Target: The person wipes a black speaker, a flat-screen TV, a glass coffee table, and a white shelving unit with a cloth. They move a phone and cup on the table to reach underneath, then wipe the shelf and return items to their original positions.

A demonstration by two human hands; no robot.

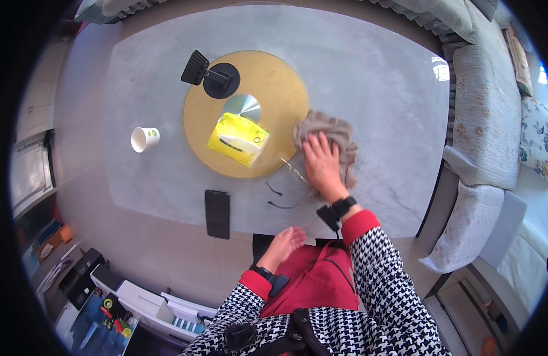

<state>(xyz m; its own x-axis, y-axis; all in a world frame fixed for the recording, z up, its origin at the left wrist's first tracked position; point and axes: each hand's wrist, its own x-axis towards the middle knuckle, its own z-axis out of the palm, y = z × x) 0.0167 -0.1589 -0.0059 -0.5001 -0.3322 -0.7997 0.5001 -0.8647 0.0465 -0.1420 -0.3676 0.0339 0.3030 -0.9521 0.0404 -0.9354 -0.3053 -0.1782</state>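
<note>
My right hand (323, 167) lies palm down on a crumpled grey-brown cloth (331, 121), pressing it to the grey marbled table (380, 111) beside the round turntable. Just left of that wrist are two thin dark curved pieces (280, 205), which look like eyeglass temple tips. A slim patterned strip (296, 171) runs from the turntable's edge towards the hand; its lower end is blurred. My left hand (286, 244) hangs before the table's front edge, holding nothing, fingers loosely extended.
The gold turntable (282, 98) bears a yellow tissue pack (238, 139) and a black stand with a round base (222, 80). A paper cup (145, 139) lies tipped at left. A black smartphone (217, 214) overlaps the front edge. A covered sofa (483, 115) stands right.
</note>
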